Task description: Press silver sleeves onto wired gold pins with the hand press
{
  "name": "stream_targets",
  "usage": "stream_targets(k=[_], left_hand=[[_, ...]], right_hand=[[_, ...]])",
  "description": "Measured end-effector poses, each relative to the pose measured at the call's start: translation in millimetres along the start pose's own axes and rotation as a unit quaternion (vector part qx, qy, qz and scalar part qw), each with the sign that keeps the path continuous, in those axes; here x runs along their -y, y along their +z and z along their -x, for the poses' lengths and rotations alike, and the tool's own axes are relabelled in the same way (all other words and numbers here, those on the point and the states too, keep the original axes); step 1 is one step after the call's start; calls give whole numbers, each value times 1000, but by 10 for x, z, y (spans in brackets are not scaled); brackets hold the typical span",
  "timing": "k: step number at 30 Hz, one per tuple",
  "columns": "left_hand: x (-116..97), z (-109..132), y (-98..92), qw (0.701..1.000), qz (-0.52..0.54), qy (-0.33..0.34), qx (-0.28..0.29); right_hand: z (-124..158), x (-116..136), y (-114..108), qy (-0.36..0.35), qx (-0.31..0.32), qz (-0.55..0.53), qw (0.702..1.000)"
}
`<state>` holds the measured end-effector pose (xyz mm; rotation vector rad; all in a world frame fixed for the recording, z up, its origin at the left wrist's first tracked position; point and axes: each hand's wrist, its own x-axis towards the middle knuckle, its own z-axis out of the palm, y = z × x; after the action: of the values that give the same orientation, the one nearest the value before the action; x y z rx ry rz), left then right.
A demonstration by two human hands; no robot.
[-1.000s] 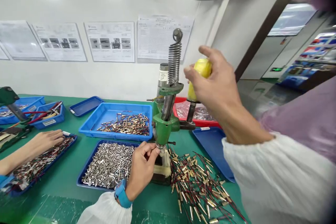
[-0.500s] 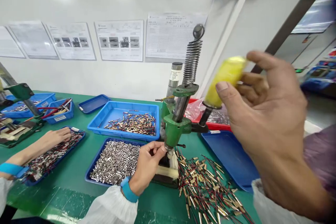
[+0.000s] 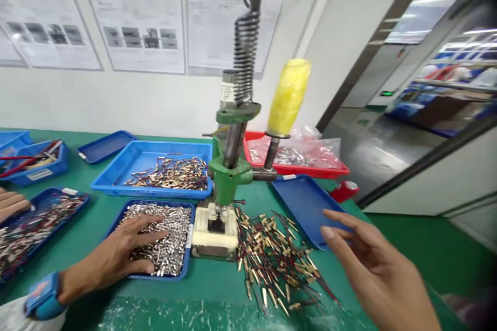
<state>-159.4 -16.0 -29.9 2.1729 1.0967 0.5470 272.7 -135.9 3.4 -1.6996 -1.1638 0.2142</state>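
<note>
your right hand (image 3: pixel 373 269) has left the yellow press handle (image 3: pixel 289 95), fingers released near the blue tray (image 3: pixel 306 201); your left hand (image 3: pixel 116 253) rests spread, not grasping, on silver ferrules (image 3: pixel 171 222).

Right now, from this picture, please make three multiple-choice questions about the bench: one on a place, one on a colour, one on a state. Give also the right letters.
1. Where is the left hand?
A. On the silver sleeves in the dark blue tray
B. On the red tray
C. On the loose wires

2. What colour is the grip on the handle of the press?
A. Red
B. Blue
C. Yellow

3. How is the right hand?
A. Shut on the grip
B. Open, holding nothing
C. Out of view

Answers:
1. A: its fingers lie spread over the sleeves.
2. C: the grip shows yellow at the handle's top.
3. B: its fingers are spread, with nothing between them.
</note>
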Motion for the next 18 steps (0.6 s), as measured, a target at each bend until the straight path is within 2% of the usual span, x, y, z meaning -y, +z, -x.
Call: stream_targets(k=[3, 6, 10, 13, 16, 18], left_hand=[[192, -51, 137, 999, -41, -3, 9], [272, -190, 217, 1000, 9, -15, -23], [305, -295, 273, 991, 108, -51, -54], [301, -337, 317, 978, 157, -80, -113], [261, -375, 331, 976, 129, -82, -154], [218, -388, 309, 977, 88, -100, -168]], right_hand=[[-5, -117, -97, 35, 20, 15, 999], [9, -197, -151, 37, 53, 52, 997], [143, -358, -204, 31, 147, 146, 978], [297, -536, -200, 34, 203, 231, 951], [416, -677, -152, 25, 208, 299, 931], [448, -715, -115, 12, 204, 311, 928]])
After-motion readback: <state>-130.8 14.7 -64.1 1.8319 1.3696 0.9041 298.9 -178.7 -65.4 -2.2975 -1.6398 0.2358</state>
